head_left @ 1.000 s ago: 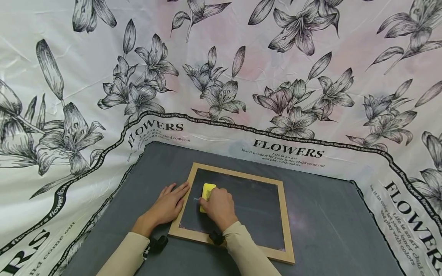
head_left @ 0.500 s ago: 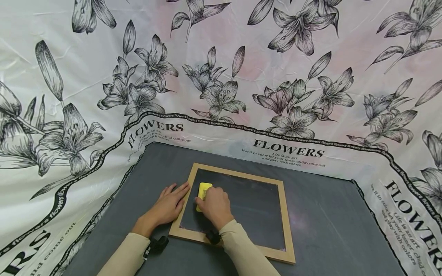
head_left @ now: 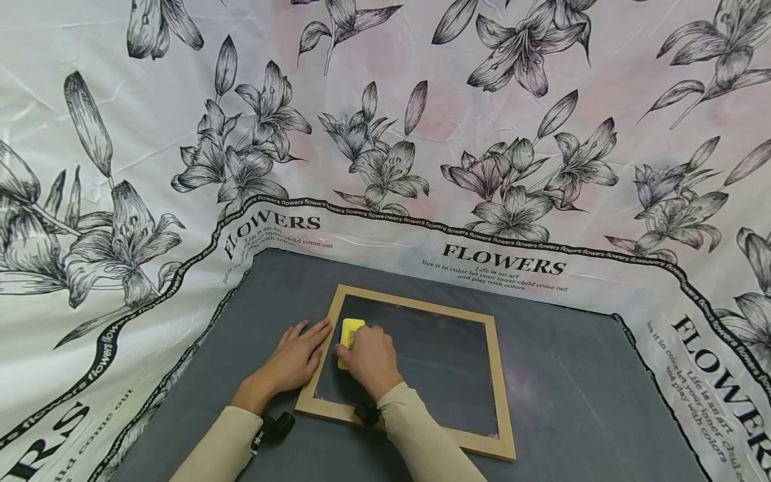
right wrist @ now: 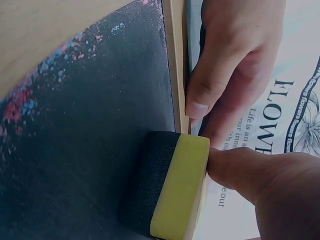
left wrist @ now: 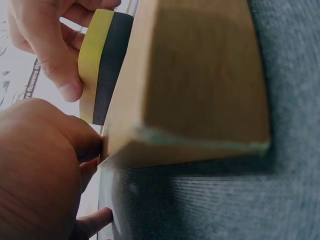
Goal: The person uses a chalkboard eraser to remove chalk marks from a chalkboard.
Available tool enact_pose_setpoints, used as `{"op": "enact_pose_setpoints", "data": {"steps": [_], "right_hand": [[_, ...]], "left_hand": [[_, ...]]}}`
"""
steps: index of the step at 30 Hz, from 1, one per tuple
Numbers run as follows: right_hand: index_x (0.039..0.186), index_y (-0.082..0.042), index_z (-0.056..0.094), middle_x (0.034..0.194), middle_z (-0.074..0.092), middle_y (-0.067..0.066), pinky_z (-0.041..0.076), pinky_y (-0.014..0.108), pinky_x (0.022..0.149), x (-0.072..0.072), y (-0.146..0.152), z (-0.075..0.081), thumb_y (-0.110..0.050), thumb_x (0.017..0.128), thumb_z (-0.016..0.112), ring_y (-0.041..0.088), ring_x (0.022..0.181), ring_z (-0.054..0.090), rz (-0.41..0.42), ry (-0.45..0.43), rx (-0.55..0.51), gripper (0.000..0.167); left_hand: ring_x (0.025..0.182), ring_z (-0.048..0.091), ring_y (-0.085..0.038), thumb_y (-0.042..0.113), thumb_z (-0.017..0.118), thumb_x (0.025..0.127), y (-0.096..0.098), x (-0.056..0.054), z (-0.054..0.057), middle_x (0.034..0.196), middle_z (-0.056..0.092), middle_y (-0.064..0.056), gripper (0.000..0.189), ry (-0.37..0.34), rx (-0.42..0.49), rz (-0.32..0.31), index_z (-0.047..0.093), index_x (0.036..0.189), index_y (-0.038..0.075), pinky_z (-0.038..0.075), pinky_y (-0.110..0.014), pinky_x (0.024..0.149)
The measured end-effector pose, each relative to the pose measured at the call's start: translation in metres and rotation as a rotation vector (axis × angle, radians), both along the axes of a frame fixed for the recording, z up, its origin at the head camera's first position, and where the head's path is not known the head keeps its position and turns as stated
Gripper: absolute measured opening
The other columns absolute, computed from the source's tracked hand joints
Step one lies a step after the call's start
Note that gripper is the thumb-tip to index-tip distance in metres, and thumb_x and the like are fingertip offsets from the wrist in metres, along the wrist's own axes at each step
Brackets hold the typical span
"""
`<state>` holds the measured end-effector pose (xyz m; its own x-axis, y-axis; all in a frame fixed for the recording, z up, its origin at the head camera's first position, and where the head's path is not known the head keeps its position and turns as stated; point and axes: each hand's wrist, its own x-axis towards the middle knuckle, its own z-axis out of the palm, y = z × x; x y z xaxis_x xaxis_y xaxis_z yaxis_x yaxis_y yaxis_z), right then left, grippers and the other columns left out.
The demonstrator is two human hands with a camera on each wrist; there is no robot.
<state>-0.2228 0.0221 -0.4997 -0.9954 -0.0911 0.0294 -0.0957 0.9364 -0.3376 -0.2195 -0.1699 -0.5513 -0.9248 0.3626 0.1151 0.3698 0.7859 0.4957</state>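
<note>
A small chalkboard (head_left: 436, 368) with a light wooden frame (head_left: 501, 388) lies flat on the dark grey cloth. My right hand (head_left: 371, 361) grips a yellow board eraser (head_left: 352, 331) near the left side of the board, thumb on its left edge. In the right wrist view the eraser's black felt (right wrist: 150, 175) faces down on the dark surface. My left hand (head_left: 290, 361) rests along the left side of the frame, its fingers fairly straight and the fingertips at the wood. The left wrist view has the frame's corner (left wrist: 200, 75) close up, with the eraser beyond it.
Pink and blue chalk specks (right wrist: 25, 107) lie along the board's edge by the frame. Dark grey cloth (head_left: 572, 388) surrounds the board. A white flower-printed curtain (head_left: 385, 248) rises behind and at both sides. A black wrist camera (head_left: 367, 412) sits over the frame's near edge.
My right hand has slid the eraser a short way left across the board, closer to the frame's left side. A faint pale mark beside it no longer shows. My left hand stays put.
</note>
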Motion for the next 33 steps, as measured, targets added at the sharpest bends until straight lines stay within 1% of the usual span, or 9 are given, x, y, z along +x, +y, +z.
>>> {"op": "enact_pose_setpoints", "data": {"steps": [6, 12, 13, 16, 19, 21, 24, 28, 33], "right_hand": [[0.1, -0.001, 0.079, 0.08, 0.06, 0.007, 0.057, 0.033, 0.056, 0.0, -0.002, 0.001, -0.049, 0.094, 0.086, 0.02, 0.063, 0.059, 0.002, 0.007, -0.006, 0.049], [0.099, -0.001, 0.079, 0.079, 0.06, 0.007, 0.056, 0.032, 0.055, -0.001, -0.004, -0.001, -0.049, 0.094, 0.085, 0.019, 0.063, 0.059, 0.017, 0.012, -0.007, 0.049], [0.099, -0.001, 0.079, 0.079, 0.06, 0.007, 0.056, 0.032, 0.055, -0.001, -0.004, -0.001, -0.049, 0.094, 0.085, 0.02, 0.062, 0.059, 0.018, 0.012, -0.007, 0.049], [0.099, -0.001, 0.079, 0.079, 0.059, 0.007, 0.056, 0.032, 0.055, 0.0, -0.004, -0.002, -0.049, 0.094, 0.085, 0.02, 0.062, 0.058, 0.016, 0.007, -0.01, 0.049], [0.1, 0.0, 0.079, 0.079, 0.059, 0.007, 0.056, 0.032, 0.055, 0.0, -0.003, -0.001, -0.048, 0.094, 0.085, 0.02, 0.062, 0.058, 0.012, 0.007, -0.017, 0.049], [0.099, 0.0, 0.078, 0.078, 0.059, 0.007, 0.055, 0.032, 0.055, 0.001, -0.003, -0.002, -0.048, 0.094, 0.085, 0.02, 0.062, 0.058, 0.013, 0.012, -0.019, 0.048], [0.099, -0.001, 0.078, 0.077, 0.059, 0.007, 0.056, 0.032, 0.055, 0.001, -0.001, -0.002, -0.048, 0.093, 0.086, 0.019, 0.061, 0.058, 0.017, 0.018, -0.023, 0.048], [0.101, -0.001, 0.079, 0.078, 0.06, 0.006, 0.057, 0.033, 0.057, 0.001, 0.003, -0.002, -0.05, 0.093, 0.086, 0.019, 0.063, 0.058, 0.013, 0.02, -0.024, 0.05], [0.107, 0.0, 0.078, 0.081, 0.062, 0.008, 0.06, 0.037, 0.062, 0.002, 0.008, 0.0, -0.053, 0.092, 0.086, 0.021, 0.067, 0.06, -0.007, 0.009, -0.006, 0.056]], "left_hand": [[0.157, 0.038, -0.056, 0.015, 0.059, 0.11, -0.002, -0.003, -0.009, 0.174, 0.046, -0.01, 0.055, 0.049, 0.052, -0.002, 0.051, 0.165, 0.008, 0.023, -0.08, 0.125], [0.154, 0.04, -0.059, 0.017, 0.058, 0.111, -0.003, -0.001, -0.008, 0.172, 0.048, -0.01, 0.053, 0.082, 0.084, -0.018, 0.053, 0.164, 0.008, 0.024, -0.082, 0.122], [0.153, 0.04, -0.059, 0.016, 0.058, 0.111, -0.002, 0.0, -0.007, 0.172, 0.049, -0.01, 0.053, 0.08, 0.082, -0.018, 0.053, 0.163, 0.008, 0.025, -0.082, 0.122], [0.153, 0.041, -0.059, 0.018, 0.057, 0.112, -0.002, 0.0, -0.008, 0.172, 0.048, -0.01, 0.053, 0.089, 0.068, -0.02, 0.053, 0.163, 0.008, 0.026, -0.082, 0.122], [0.154, 0.041, -0.058, 0.016, 0.059, 0.111, -0.001, 0.0, -0.006, 0.172, 0.048, -0.012, 0.053, 0.071, 0.05, -0.016, 0.053, 0.163, 0.007, 0.026, -0.081, 0.122], [0.156, 0.039, -0.057, 0.015, 0.059, 0.111, -0.001, 0.001, -0.002, 0.173, 0.046, -0.012, 0.054, 0.04, 0.039, -0.011, 0.051, 0.164, 0.006, 0.024, -0.08, 0.125], [0.158, 0.036, -0.056, 0.014, 0.058, 0.112, 0.0, 0.001, 0.0, 0.175, 0.043, -0.011, 0.055, 0.007, 0.009, -0.006, 0.049, 0.166, 0.006, 0.023, -0.079, 0.127], [0.159, 0.036, -0.054, 0.015, 0.057, 0.113, 0.001, 0.001, 0.0, 0.176, 0.042, -0.009, 0.055, 0.002, -0.014, -0.004, 0.047, 0.167, 0.007, 0.024, -0.078, 0.127], [0.159, 0.036, -0.055, 0.015, 0.057, 0.113, 0.001, 0.0, 0.0, 0.176, 0.042, -0.01, 0.055, 0.001, -0.015, -0.007, 0.048, 0.166, 0.007, 0.023, -0.078, 0.127]]}}
